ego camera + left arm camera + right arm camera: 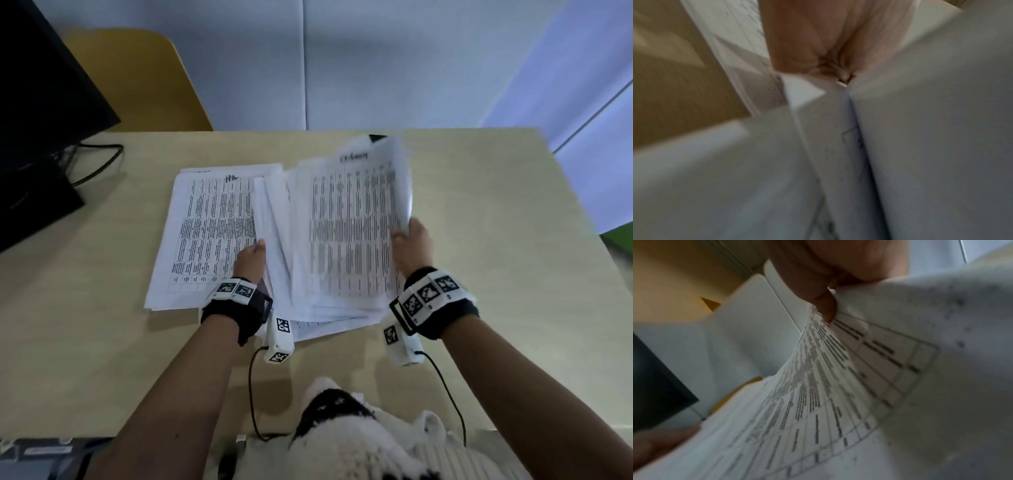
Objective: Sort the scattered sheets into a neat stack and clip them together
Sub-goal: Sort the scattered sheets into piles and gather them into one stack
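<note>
Head view: right hand [412,245] is pinching the raised sheets [349,233], left hand [251,258] is gripping their other edge; limp, slippery paper, best gripped at side edges.

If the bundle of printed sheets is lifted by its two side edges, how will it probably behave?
The lifted sheets already curl at the right hand, so they are probably floppy. Their edges fan out near the left hand, so sheets may slip apart.

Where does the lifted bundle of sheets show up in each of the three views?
Head: lifted bundle centre right, between both hands.
Left wrist: blurred, filling the right half.
Right wrist: printed table curving from centre to lower right.
Shared landmark: the tan table.
</note>
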